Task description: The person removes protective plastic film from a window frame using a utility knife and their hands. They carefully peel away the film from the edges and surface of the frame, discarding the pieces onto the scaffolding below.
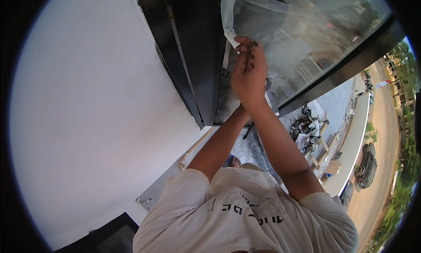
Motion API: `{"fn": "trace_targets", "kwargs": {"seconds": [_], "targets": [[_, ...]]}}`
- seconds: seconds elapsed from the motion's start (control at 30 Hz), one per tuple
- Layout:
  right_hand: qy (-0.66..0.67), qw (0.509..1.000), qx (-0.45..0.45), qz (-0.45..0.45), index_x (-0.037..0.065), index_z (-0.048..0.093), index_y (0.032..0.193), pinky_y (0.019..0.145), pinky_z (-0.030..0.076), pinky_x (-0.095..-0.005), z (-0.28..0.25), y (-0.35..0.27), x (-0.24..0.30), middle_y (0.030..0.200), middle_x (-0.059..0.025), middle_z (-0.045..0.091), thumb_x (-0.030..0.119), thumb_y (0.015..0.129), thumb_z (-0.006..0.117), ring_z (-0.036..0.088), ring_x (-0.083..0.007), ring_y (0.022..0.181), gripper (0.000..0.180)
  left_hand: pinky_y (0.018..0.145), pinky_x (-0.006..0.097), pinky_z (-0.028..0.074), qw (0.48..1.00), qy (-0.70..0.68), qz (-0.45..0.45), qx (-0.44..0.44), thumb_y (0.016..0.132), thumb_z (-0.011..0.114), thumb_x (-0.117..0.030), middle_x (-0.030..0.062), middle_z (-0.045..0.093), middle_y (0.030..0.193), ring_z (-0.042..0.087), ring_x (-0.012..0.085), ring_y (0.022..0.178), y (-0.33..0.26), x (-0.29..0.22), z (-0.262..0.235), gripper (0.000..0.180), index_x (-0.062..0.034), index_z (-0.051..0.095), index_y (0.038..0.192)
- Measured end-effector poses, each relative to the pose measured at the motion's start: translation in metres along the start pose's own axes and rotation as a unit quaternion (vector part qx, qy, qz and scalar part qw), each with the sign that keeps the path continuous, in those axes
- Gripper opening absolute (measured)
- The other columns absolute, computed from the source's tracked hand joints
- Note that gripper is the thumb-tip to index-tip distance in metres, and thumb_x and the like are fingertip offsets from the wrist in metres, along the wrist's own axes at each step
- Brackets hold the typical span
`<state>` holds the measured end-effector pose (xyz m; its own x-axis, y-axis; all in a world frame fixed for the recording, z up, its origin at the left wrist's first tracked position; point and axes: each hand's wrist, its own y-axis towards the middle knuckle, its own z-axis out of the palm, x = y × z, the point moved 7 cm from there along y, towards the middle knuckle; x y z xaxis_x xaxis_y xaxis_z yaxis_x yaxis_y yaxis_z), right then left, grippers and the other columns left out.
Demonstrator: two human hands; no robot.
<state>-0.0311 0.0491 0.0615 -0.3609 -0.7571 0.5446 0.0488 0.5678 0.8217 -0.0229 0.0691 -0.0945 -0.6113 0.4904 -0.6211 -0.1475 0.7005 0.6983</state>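
Observation:
My right hand (250, 71) is raised in front of the glass door panel (298, 38), its fingers dark with smudges. Between thumb and fingertips it pinches a small white strip (231, 37), like tape or paper, at the glass's left edge beside the black frame (197, 55). My left forearm (219, 143) crosses beneath the right wrist. The left hand is hidden behind the right one, so its fingers do not show. Crumpled clear film (271, 82) shows just right of my right hand. Below the wrists, a thin dark piece (249, 131) sticks out; I cannot make out what it is.
A large white wall (101, 86) fills the left side. Beneath the door, a heap of scraps and wrappings (307, 125) lies on the floor near several cardboard tubes (324, 154). Outside, a dark vehicle (367, 166) stands on a dirt road beyond a low white wall (357, 139).

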Motion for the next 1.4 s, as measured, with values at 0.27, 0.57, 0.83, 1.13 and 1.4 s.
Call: {"fn": "trace_targets", "kwargs": {"seconds": [0.27, 0.57, 0.83, 1.13, 1.4], "targets": [[0.074, 0.991, -0.019, 0.106, -0.003, 0.054, 0.097, 0.06, 0.046, -0.0398, 0.009, 0.07, 0.03, 0.082, -0.0154, 0.062, 0.012, 0.09, 0.057, 0.061, -0.0319, 0.066, 0.018, 0.085, 0.047, 0.042, 0.982, -0.18, 0.041, 0.041, 0.084, 0.065, -0.02, 0.0181, 0.054, 0.11, 0.053, 0.0361, 0.1, 0.008, -0.009, 0.001, 0.04, -0.0038, 0.05, 0.118], [-0.179, 0.982, 0.055, -0.027, 0.004, 0.063, 0.087, 0.058, 0.048, -0.047, -0.007, 0.096, 0.038, 0.071, -0.0181, 0.065, 0.027, 0.093, 0.058, 0.063, -0.0403, 0.065, 0.024, 0.085, 0.05, 0.039, 0.996, -0.063, 0.044, 0.05, 0.088, 0.056, -0.006, 0.0245, 0.05, 0.108, 0.049, 0.042, 0.097, 0.013, -0.01, -0.001, 0.035, 0.004, 0.045, 0.119], [-0.242, 0.966, 0.094, -0.016, 0.012, 0.069, 0.085, 0.061, 0.052, -0.0469, -0.007, 0.102, 0.033, 0.069, -0.016, 0.066, 0.031, 0.09, 0.061, 0.065, -0.039, 0.069, 0.022, 0.086, 0.051, 0.038, 0.997, -0.04, 0.053, 0.042, 0.089, 0.057, -0.009, 0.0264, 0.05, 0.109, 0.048, 0.0434, 0.098, 0.011, -0.004, 0.0, 0.035, 0.005, 0.045, 0.118], [-0.163, 0.982, 0.087, 0.033, 0.008, 0.07, 0.094, 0.057, 0.05, -0.0404, -0.015, 0.097, 0.028, 0.065, -0.014, 0.065, 0.027, 0.087, 0.065, 0.065, -0.0345, 0.062, 0.021, 0.086, 0.051, 0.038, 0.997, -0.042, 0.049, 0.042, 0.088, 0.057, -0.006, 0.0261, 0.05, 0.11, 0.048, 0.0435, 0.099, 0.011, -0.005, -0.003, 0.036, 0.0045, 0.044, 0.119], [-0.035, 0.998, -0.002, -0.054, 0.003, 0.068, 0.097, 0.048, 0.04, -0.0289, 0.011, 0.087, 0.018, 0.062, -0.0115, 0.063, 0.017, 0.083, 0.073, 0.053, -0.0126, 0.047, 0.021, 0.086, 0.05, 0.039, 0.995, -0.023, 0.064, 0.079, 0.087, 0.057, -0.007, 0.0248, 0.05, 0.113, 0.048, 0.0431, 0.099, 0.007, 0.006, 0.015, 0.039, 0.0025, 0.044, 0.123]]}}
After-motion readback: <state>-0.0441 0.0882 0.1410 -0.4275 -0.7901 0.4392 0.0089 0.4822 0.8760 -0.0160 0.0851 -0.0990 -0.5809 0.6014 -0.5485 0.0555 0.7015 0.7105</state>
